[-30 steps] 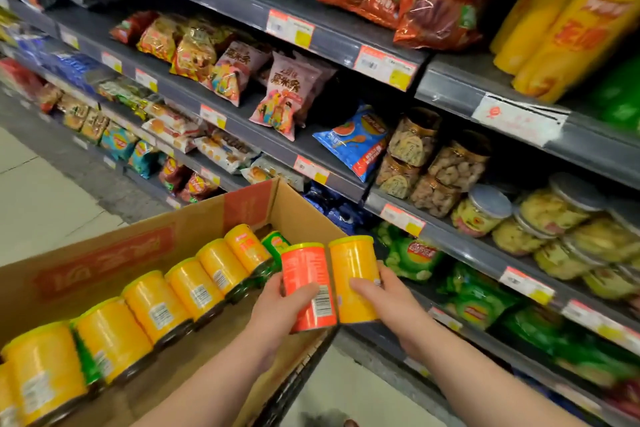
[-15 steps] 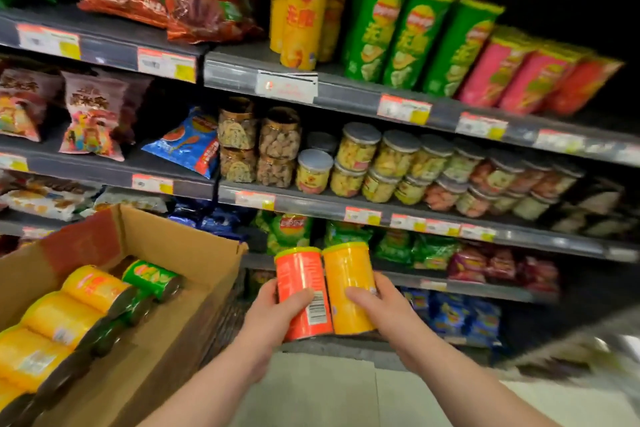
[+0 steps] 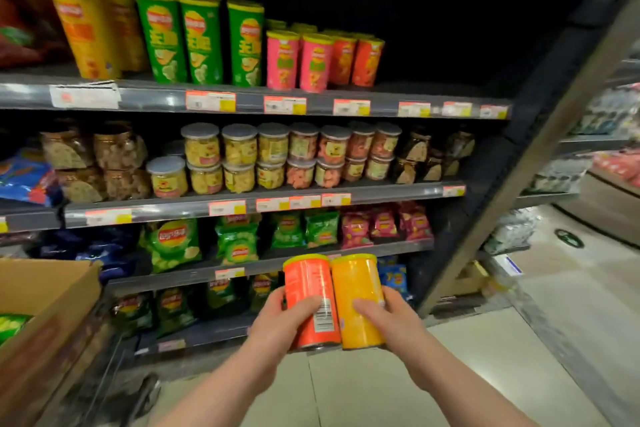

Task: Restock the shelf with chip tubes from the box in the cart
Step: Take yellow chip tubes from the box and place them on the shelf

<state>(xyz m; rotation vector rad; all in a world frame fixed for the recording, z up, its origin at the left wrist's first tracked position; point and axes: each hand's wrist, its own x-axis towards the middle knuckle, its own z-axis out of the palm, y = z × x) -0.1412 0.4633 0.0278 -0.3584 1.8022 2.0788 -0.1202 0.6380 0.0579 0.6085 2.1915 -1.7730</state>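
I hold two short chip tubes upright side by side in front of the lower shelves. My left hand (image 3: 282, 324) grips the orange-red tube (image 3: 309, 288), its barcode facing me. My right hand (image 3: 388, 317) grips the yellow tube (image 3: 356, 291). The upper shelf (image 3: 381, 107) carries tall yellow tubes (image 3: 85, 31), tall green tubes (image 3: 197, 38), short pink tubes (image 3: 298, 61) and short red tubes (image 3: 358, 59); its right part is bare. The cardboard box (image 3: 45, 291) sits at the left edge, with one green tube (image 3: 10, 324) showing inside.
Below the tubes, a shelf of lidded snack jars (image 3: 239, 156), then green and pink chip bags (image 3: 239, 243). A dark shelf upright (image 3: 519, 149) ends the bay on the right. The wire cart (image 3: 104, 381) stands under the box. Tiled floor (image 3: 519, 357) lies beyond.
The view has swung right and up, away from the box, so the upper shelf of tubes fills the frame. Both hands keep the same grip on the two tubes.
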